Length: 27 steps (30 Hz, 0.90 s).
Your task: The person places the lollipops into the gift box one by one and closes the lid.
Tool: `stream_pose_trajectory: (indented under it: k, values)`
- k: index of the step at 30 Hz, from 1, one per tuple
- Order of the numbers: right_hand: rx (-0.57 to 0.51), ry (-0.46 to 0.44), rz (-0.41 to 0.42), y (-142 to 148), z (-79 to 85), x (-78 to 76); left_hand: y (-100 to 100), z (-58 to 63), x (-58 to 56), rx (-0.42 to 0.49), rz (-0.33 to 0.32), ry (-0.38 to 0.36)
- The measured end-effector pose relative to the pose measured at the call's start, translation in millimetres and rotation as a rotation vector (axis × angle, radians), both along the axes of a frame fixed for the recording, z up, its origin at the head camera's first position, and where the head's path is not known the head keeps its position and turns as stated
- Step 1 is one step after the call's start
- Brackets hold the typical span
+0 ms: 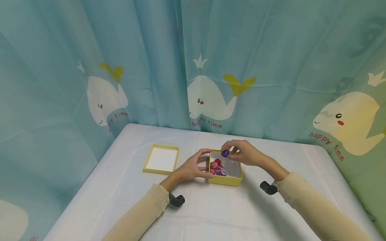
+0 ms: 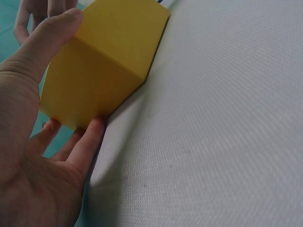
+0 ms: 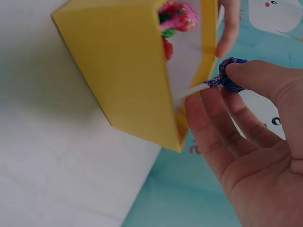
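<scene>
A yellow box [image 1: 225, 180] with a white inside stands uncovered on the table. My left hand [image 1: 193, 167] grips its left side, thumb at the near corner and fingers spread toward the far one; the left wrist view shows the thumb on the box's [image 2: 94, 80] edge. Over the box's far part, my right hand [image 1: 245, 153] pinches a purple-blue wrapped lollipop [image 1: 224, 153] by its head. In the right wrist view this lollipop's [image 3: 229, 84] white stick points into the box. Several pink, red and purple lollipops [image 1: 214, 165] lie inside at the left, their sticks toward the right.
A shallow yellow-rimmed lid [image 1: 162, 159] lies left of the box, its white inside facing up. A white cloth covers the table [image 1: 211, 214]. Behind it hangs a blue-green curtain [image 1: 163, 67] printed with whales. A dark device [image 1: 177, 200] is strapped to each wrist.
</scene>
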State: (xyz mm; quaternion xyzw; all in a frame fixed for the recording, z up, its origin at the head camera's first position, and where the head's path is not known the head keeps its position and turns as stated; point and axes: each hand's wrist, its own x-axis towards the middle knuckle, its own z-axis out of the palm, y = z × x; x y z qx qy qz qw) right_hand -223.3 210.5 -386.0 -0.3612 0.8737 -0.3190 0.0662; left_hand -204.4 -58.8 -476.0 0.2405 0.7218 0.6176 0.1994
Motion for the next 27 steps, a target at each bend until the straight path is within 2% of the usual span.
stream_pose_trajectory:
  k: [9,13,27]
  values:
    - [0.018,-0.008,0.014,-10,-19.6,1.4,1,-0.2,-1.3,-0.014,0.006,-0.006]
    - [0.037,0.017,0.029,-15,-27.0,1.5,1,-0.4,-2.0,-0.006,0.007,-0.013]
    - [0.040,0.088,0.040,-27,-38.6,7.1,1,-1.6,-0.5,0.023,0.005,-0.030]
